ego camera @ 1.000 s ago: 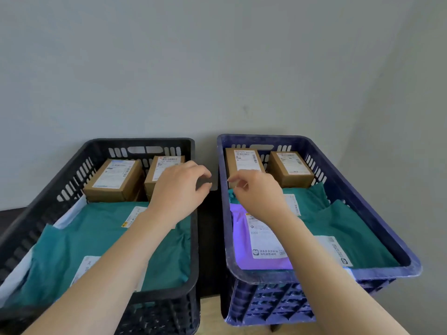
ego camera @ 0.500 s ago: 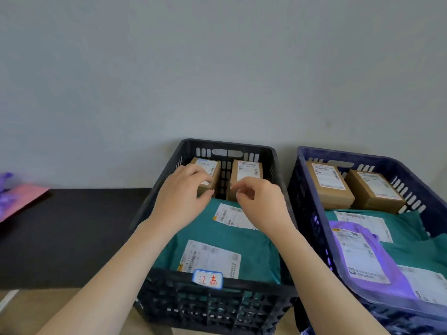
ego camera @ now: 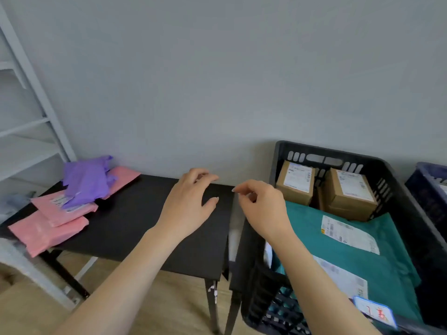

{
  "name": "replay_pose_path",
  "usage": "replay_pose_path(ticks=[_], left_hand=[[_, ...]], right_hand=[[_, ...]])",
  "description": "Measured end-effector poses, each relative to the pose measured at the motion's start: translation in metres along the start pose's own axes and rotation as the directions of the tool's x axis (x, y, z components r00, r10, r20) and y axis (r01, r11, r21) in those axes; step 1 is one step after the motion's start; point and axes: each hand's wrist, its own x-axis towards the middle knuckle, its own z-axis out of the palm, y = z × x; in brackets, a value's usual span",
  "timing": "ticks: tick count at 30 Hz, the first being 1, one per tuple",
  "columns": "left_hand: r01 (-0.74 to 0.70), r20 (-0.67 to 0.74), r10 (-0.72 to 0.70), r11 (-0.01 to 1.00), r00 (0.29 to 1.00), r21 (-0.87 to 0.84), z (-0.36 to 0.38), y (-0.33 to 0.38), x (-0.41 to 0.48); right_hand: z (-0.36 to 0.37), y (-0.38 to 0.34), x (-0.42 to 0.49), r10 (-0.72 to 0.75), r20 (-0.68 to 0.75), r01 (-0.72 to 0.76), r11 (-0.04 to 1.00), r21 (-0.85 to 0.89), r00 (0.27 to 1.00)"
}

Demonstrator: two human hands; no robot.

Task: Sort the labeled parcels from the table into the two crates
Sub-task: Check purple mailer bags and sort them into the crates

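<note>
Right now both hands are empty. Left hand (ego camera: 188, 204) hovers over the black surface (ego camera: 135, 228), fingers loosely bent, gripping nothing. Right hand (ego camera: 263, 209) is just beside it, above the gap between the surface's edge and the black crate (ego camera: 338, 154), fingers loosely curled, nothing in them either. The hands are close together but not touching.

Unsorted parcels sit at the far-left end of the surface, well apart from both hands: purple mailer (ego camera: 84, 182) on top of overlapping pink mailers (ego camera: 48, 229), the nearest pink one overhanging the left edge. Label text is unreadable.

Black crate stands just right of the surface. Two cardboard boxes (ego camera: 296, 182) sit side by side at its back wall, with teal mailers (ego camera: 394, 262) bearing white labels in front. Blue-edged tag (ego camera: 373, 310) with red marks on the near rim. Blue crate (ego camera: 430, 182) is partly in view at the right edge. White shelf unit (ego camera: 31, 112) at left.
</note>
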Motion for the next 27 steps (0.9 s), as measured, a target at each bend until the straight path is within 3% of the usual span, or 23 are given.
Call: replay_pose_path(ticks=[7, 16, 27], left_hand=[[0.138, 0.034, -0.138, 0.99, 0.99, 0.026, -0.009, -0.077, -0.02], [0.308, 0.148, -0.315, 0.949, 0.938, 0.066, 0.006, -0.165, -0.027], [0.377, 0.263, -0.385, 0.923, 0.885, 0.083, 0.01, -0.265, 0.023]], right_hand=[[0.073, -0.031, 0.012, -0.022, 0.155, 0.023, 1.0, -0.002, 0.988], [0.162, -0.041, 0.049, 0.085, 0.287, -0.098, 0.995, 0.031, 0.954], [0.256, -0.051, 0.131, 0.154, 0.424, -0.235, 0.961, 0.145, 0.892]])
